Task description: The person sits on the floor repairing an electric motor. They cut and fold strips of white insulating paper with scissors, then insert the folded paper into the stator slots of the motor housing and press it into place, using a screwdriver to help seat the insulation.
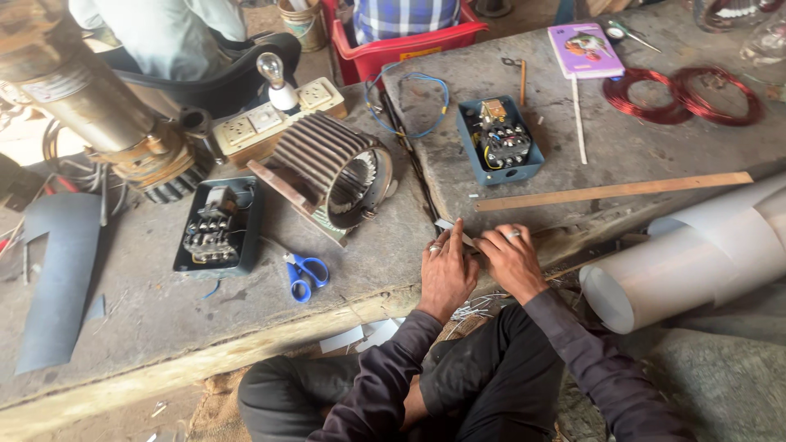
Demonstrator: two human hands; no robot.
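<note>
At workbench (pixel 246 327) front edge, left hand (pixel 446 274) and right hand (pixel 512 260) both pinching small white strip (pixel 453 230), fingers bunched; strip likely to tear or slip off edge if pulled unevenly; blue scissors (pixel 304 274) nearby.

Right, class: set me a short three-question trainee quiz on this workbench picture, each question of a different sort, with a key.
1. True or false: both hands, left hand and right hand, pinch one small white strip.
2. What lies nearest the blue-handled scissors? A. copper wire coils B. black switch box C. purple notebook
3. Fill in: the ribbed motor stator lies on its ____, its bore facing the right.

Key: 1 true; 2 B; 3 side.
</note>
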